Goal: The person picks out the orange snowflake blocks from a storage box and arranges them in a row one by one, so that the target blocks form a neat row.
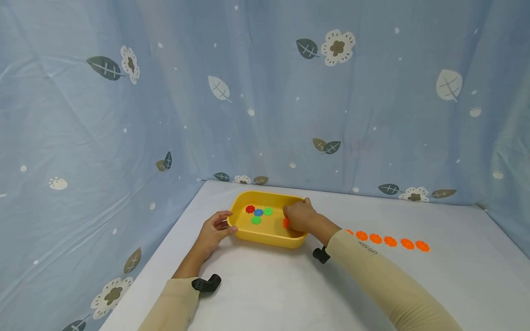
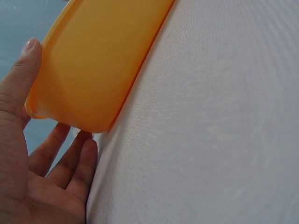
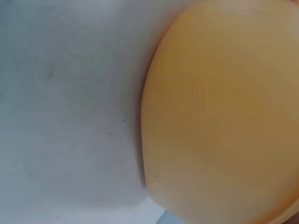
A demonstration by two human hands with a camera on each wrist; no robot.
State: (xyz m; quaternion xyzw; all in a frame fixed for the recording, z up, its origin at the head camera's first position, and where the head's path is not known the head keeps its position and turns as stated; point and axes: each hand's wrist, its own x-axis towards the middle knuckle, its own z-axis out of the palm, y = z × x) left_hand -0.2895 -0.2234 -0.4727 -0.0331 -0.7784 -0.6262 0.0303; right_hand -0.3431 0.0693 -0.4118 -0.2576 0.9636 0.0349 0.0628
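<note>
A yellow plastic basin [image 1: 265,237] stands on the white cloth. My left hand [image 1: 212,233] grips its left end; in the left wrist view the thumb [image 2: 29,63] lies along the rim and the fingers touch the end wall. My right hand [image 1: 301,216] reaches over the right end into the basin, fingers down beside an orange flower-shaped piece [image 1: 286,223]. Its fingertips are hidden, so a hold on that piece cannot be made out. Further left in the basin lie a red piece [image 1: 250,209], a blue piece [image 1: 258,212] and two green pieces [image 1: 268,211].
Several orange flower pieces [image 1: 390,241] lie in a row on the white cloth [image 1: 265,285] to the right, partly behind the right sleeve [image 1: 372,266]. A blue patterned curtain [image 1: 273,115] hangs behind and at the left.
</note>
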